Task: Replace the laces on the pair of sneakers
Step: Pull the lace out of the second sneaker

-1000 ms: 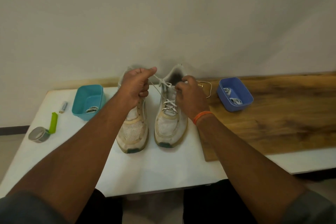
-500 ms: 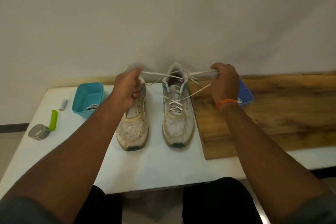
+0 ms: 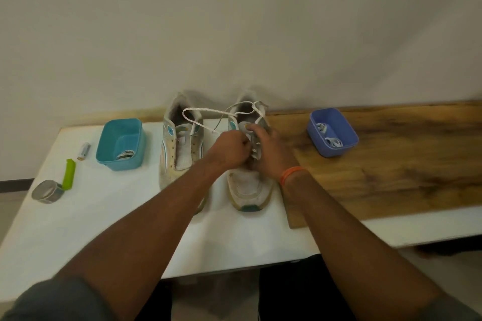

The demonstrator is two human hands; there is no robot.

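On the tabletop I see the pair side by side: the left sneaker has bare eyelets, while the right sneaker is partly laced. My left hand and right hand are together over its crossings, fingers curled on the lace, whose loose ends trail toward the heels. My judgement: roughly half remains, with this lace unfinished and the other shoe untouched

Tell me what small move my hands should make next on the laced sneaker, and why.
Probably pinch one crossing on the right sneaker and ease it loose. Both the left hand and the right hand are at its eyelets, while the lace ends lie slack across the left sneaker, so they seem untied and ready to feed out.
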